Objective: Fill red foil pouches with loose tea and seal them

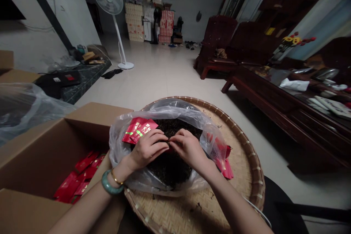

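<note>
An open clear plastic bag (117, 131) full of dark dried leaves, which look like tea (170, 175), sits on a round woven bamboo tray (246, 175). Above the leaves, my left hand (150, 146) and my right hand (189, 148) meet fingertip to fingertip, both pinched closed. What they pinch is too small and dark to name; a bit of red shows just beneath them. Two red packets (141, 129) with gold print lie on the bag's left side, beside my left hand. More red packets (226, 164) lie on the tray at the right, partly behind the plastic.
A cardboard box (90, 117) with red packets (79, 175) inside stands open at my left. Behind are a white standing fan (117, 36), stacked cartons (134, 22) and a dark wooden bench (216, 47). A low wooden table (274, 106) runs along the right.
</note>
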Available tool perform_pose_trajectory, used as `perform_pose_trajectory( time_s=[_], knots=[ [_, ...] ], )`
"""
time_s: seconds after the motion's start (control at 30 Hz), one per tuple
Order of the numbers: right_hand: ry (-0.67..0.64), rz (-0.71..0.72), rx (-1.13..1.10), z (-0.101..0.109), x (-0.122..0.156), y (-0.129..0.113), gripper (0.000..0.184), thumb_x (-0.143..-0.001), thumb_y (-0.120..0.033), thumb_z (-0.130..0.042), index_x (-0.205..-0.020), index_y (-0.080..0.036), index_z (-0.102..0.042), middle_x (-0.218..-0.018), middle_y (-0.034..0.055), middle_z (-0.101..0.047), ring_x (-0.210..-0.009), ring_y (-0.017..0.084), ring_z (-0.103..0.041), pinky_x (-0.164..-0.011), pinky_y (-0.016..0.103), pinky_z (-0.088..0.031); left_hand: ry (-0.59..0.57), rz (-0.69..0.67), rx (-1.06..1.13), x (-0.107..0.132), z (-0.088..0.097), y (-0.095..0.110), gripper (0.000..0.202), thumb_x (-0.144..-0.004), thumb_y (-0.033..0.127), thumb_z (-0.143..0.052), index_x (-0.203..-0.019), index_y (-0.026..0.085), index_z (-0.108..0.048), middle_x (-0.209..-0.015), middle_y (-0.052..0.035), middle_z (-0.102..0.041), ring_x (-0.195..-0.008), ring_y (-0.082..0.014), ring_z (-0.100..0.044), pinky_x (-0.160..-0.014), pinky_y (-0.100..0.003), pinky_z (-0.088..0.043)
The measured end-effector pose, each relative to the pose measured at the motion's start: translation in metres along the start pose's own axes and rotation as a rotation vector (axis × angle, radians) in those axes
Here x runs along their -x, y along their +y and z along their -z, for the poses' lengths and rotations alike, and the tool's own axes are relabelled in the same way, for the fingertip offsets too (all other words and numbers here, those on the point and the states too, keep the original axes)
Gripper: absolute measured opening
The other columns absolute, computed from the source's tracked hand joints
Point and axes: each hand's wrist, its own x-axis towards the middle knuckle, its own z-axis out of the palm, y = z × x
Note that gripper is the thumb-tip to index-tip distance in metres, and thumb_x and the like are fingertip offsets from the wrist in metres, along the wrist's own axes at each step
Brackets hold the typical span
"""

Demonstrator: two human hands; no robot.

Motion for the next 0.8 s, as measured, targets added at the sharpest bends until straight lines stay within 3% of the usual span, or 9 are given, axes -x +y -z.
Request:
perform_pose_trajectory(
  time_s=[0.1,0.27,0.4,0.5,0.63,0.8],
  knots=[
    [0.009,-0.021,-0.035,-0.002,-0.001,0.000,0.015,-0.085,-0.014,-0.057,-0.091,-0.020,-0.069,-0.084,0.0043,-0.063,-0.075,0.015,-0.059,-0.068,0.027,-0.047,-0.005,0.002,0.003,0.000,0.001,0.000,0.011,-0.083,0.014,-0.060,-0.094,0.017,-0.063,-0.092,-0.0090,-0.067,-0.097,-0.0217,-0.056,-0.079,-0.040,-0.055],
    [0.073,-0.019,-0.147,0.000,0.001,0.004,0.020,-0.085,-0.013,-0.053,-0.101,-0.020,-0.065,-0.089,0.0051,-0.067,-0.080,0.015,-0.062,-0.074,0.028,-0.048,-0.014,0.032,0.000,0.002,0.001,-0.001,0.011,-0.084,0.016,-0.059,-0.094,0.019,-0.064,-0.089,-0.0076,-0.068,-0.097,-0.0215,-0.057,-0.080,-0.040,-0.055],
    [0.007,-0.039,-0.226,0.002,0.004,0.005,0.028,-0.084,-0.018,-0.058,-0.111,-0.021,-0.061,-0.097,0.0059,-0.067,-0.077,0.015,-0.063,-0.070,0.028,-0.050,-0.031,0.025,0.009,0.002,0.001,-0.001,0.011,-0.084,0.014,-0.059,-0.093,0.017,-0.063,-0.092,-0.0084,-0.068,-0.102,-0.0231,-0.057,-0.082,-0.042,-0.055],
    [-0.034,-0.059,-0.282,0.001,0.006,0.005,0.027,-0.077,-0.016,-0.064,-0.104,-0.020,-0.065,-0.093,0.0044,-0.069,-0.079,0.016,-0.064,-0.071,0.027,-0.050,-0.052,0.026,0.005,0.001,0.002,-0.001,0.010,-0.084,0.013,-0.059,-0.093,0.016,-0.063,-0.096,-0.0095,-0.068,-0.105,-0.0242,-0.056,-0.084,-0.043,-0.055],
    [0.061,-0.133,-0.290,-0.001,0.009,0.010,0.013,-0.076,-0.011,-0.060,-0.082,-0.019,-0.069,-0.081,0.0031,-0.071,-0.075,0.016,-0.066,-0.070,0.028,-0.050,-0.064,0.027,0.015,0.002,0.002,-0.002,0.010,-0.084,0.014,-0.059,-0.093,0.016,-0.063,-0.096,-0.0099,-0.067,-0.104,-0.0240,-0.056,-0.083,-0.043,-0.055],
    [0.144,-0.151,-0.315,0.003,0.015,0.024,0.016,-0.074,-0.010,-0.056,-0.078,-0.020,-0.068,-0.078,0.0023,-0.069,-0.072,0.016,-0.064,-0.065,0.027,-0.050,-0.086,0.020,0.045,0.007,0.003,-0.005,0.015,-0.085,0.011,-0.057,-0.098,0.015,-0.061,-0.100,-0.0112,-0.065,-0.103,-0.0220,-0.058,-0.085,-0.041,-0.055]
  ],
)
